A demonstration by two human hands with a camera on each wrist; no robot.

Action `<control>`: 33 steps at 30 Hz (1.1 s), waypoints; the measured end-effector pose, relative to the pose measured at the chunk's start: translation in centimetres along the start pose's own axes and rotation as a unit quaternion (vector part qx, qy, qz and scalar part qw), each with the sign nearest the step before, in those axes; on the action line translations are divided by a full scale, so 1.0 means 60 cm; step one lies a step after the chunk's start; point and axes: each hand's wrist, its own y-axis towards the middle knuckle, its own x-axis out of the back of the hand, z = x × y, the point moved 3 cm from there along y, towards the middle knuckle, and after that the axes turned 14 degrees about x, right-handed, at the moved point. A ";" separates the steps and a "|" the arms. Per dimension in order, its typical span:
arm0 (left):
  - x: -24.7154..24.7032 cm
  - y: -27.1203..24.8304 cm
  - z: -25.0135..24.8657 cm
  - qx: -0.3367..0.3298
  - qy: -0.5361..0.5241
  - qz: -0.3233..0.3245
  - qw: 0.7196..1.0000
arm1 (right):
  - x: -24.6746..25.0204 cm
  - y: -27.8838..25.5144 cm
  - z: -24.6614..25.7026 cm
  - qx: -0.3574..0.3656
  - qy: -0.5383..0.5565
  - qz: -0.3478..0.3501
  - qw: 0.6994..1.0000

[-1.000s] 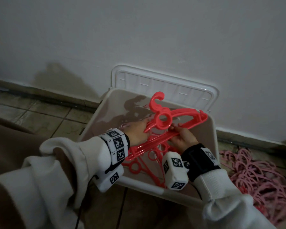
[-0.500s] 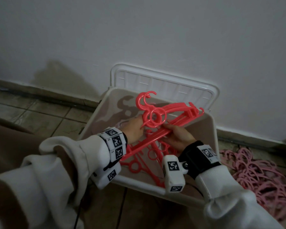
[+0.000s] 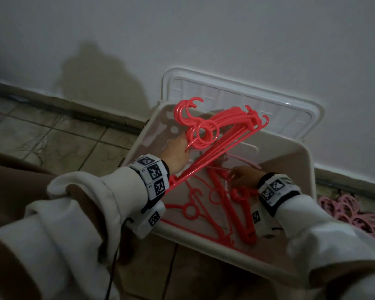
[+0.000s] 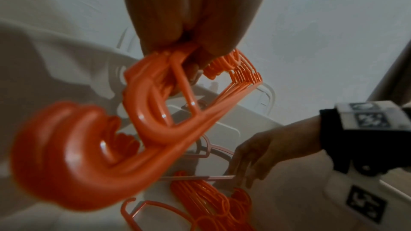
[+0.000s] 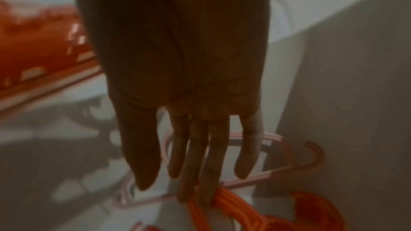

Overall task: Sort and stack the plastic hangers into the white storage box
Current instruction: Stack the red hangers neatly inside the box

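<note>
Coral hangers (image 3: 214, 131), nested in one bundle, held tilted above the white storage box (image 3: 307, 169); my left hand (image 3: 177, 152) is clenched round them just below the hooks. More coral hangers (image 3: 236, 202) already lie in the box bottom, loose, not squared up. My right hand (image 3: 244, 177) reaches down among them, fingers straight, tips on a pale pink hanger (image 5: 278, 169) mixed in there; nothing gripped. Far right on the floor, a pink hanger pile (image 3: 355, 213) lies unsorted. Judgement: partway, much sorting left.
</note>
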 end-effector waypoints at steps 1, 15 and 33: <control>0.000 0.002 0.000 -0.007 -0.006 0.004 1.000 | -0.007 0.015 -0.008 -0.010 -0.071 0.018 0.997; -0.009 0.031 0.009 -0.055 0.004 0.003 0.998 | -0.233 0.225 -0.312 -0.086 -0.228 0.160 0.957; 0.016 0.028 0.000 -0.006 -0.021 -0.023 1.000 | -0.012 -0.070 -0.011 0.026 -0.100 -0.020 0.994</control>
